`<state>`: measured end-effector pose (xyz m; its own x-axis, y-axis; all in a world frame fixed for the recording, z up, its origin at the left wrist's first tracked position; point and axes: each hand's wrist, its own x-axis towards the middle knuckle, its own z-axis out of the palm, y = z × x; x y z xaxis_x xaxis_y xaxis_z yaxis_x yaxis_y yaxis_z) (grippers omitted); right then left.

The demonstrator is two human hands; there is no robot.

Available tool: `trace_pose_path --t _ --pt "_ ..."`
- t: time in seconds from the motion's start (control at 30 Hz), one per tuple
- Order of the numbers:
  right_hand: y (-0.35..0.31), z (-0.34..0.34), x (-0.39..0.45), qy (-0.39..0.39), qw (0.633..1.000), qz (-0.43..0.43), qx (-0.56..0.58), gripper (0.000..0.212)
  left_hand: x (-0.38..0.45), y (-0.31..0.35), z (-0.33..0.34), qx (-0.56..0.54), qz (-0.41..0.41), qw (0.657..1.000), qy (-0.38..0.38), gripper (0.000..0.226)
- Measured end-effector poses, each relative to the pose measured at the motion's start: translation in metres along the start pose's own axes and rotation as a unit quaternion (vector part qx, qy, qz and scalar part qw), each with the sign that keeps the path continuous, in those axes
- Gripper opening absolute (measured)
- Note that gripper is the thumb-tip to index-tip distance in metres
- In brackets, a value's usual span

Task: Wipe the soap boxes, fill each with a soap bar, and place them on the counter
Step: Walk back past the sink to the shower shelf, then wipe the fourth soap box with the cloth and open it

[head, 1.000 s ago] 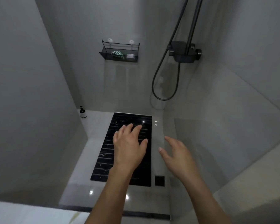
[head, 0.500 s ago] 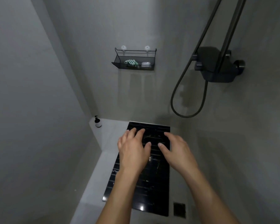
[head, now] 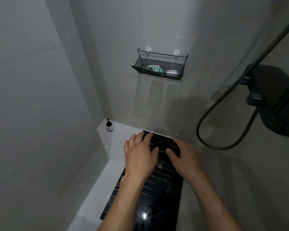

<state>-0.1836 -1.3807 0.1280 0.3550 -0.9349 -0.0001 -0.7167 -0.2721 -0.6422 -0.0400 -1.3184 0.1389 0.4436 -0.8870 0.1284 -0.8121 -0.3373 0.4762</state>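
Both bare forearms reach forward over a glossy black slatted floor panel (head: pixel 150 197), wet-looking, with small glints of light on it. Pale floor (head: pixel 107 180) borders the panel on the left. The left hand (head: pixel 140 155) hangs palm down, its grip spread and loose, fingers straight, holding nothing. Just beside it, thumbs nearly meeting but apart, the right hand (head: pixel 185 157) is also palm down with an empty grip; its fingers bend a little more at the tips. Both hover above the far end of the black panel; whether they touch it cannot be told.

Beyond the left hand, in the corner where grey walls (head: pixel 40 114) meet, a small dark pump bottle (head: pixel 109 125) stands upright on the pale floor. To the right of the right hand, a dark hose (head: pixel 205 130) loops down from a shower mixer (head: pixel 274 100) fixed to the side wall.

Well above and past both hands, a black wire basket (head: pixel 157 75) hangs on the back wall from two white hooks (head: pixel 148 49). Inside it lie a green-and-white striped cloth (head: pixel 154 68) on the left and a white soap box (head: pixel 173 72) on the right, near each other.
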Motion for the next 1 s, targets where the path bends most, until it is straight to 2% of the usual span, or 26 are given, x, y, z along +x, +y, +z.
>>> trace_pose_path --t 0.2,0.37,0.67,1.0 --pt "-0.001 0.008 0.070 0.031 0.999 0.008 -0.004 0.043 0.083 -0.010 0.018 0.008 0.024 1.000 -0.015 0.056" --pt "-0.014 0.016 0.157 0.050 0.998 0.031 -0.006 0.056 0.187 -0.024 0.023 0.013 0.056 0.998 -0.039 0.057" --pt "-0.077 0.023 0.307 0.095 0.994 0.061 -0.011 0.057 0.355 -0.053 0.003 0.000 0.099 0.994 -0.049 0.058" --pt "-0.094 0.030 0.414 0.103 0.992 0.073 -0.009 0.056 0.473 -0.077 0.013 -0.006 0.087 0.995 -0.056 0.057"
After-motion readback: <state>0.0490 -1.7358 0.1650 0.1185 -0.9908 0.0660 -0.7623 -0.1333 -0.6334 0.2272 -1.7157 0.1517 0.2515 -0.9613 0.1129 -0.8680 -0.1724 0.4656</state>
